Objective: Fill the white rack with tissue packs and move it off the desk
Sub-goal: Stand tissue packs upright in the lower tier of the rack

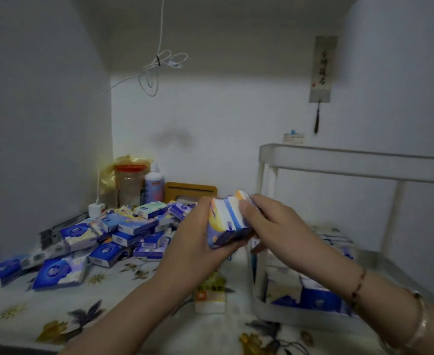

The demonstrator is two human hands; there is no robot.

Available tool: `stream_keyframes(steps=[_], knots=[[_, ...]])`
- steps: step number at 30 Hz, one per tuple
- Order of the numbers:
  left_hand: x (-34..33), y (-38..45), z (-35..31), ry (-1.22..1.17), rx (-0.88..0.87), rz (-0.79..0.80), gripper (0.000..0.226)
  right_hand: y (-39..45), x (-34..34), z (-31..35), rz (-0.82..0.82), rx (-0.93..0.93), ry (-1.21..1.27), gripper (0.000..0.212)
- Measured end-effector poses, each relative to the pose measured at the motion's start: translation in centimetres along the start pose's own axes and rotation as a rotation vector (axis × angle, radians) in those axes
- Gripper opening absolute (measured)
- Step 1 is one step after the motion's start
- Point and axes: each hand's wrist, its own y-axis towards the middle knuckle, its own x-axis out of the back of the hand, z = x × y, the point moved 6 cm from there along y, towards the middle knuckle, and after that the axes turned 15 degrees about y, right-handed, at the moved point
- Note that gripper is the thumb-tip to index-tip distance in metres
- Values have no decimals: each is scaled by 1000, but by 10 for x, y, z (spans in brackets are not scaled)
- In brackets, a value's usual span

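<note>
- Heap of packs [123, 231] sprawls over the left and middle of the bench [108, 303], which wears a flowered cloth; several packs lie close to the near-left edge, and I judge a careless reach could sweep them off.
- Jar [129, 185] and bottle [154, 185] stand against the back wall just behind the heap; digging into the heap could knock them over.
- Left hand [198, 242] cups a small stack of packs [228, 221] from below and the left, fingers curled round it.
- Right hand [269, 224] clasps the same stack from the right, thumb across its face, fingers bent behind it. The stack is in the air, between heap and rack; being several loose packs pressed together, one could slip out if either hand eases off.
- Rack [338, 160] stands at the right of the bench, upper tier seemingly bare, lower tier already lined with packs [313, 290]. Its post is near the right hand, so the stack may catch it going in.
</note>
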Motion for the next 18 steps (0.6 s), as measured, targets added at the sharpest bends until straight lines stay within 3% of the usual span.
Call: stream_keyframes(steps=[6,11,14,18], knots=[[-24,8,-68,-130,26,47,46,-38,60,6,-71,-30,146,61],[-57,14,-114,-495,281,189,34,-65,115,-7,-211,15,322,56],[-93,17,-126,-825,485,389,29,-83,136,-22,-233,67,246,37],[-135,17,-140,-1199,748,514,21,-97,140,-31,-118,134,-87,64]])
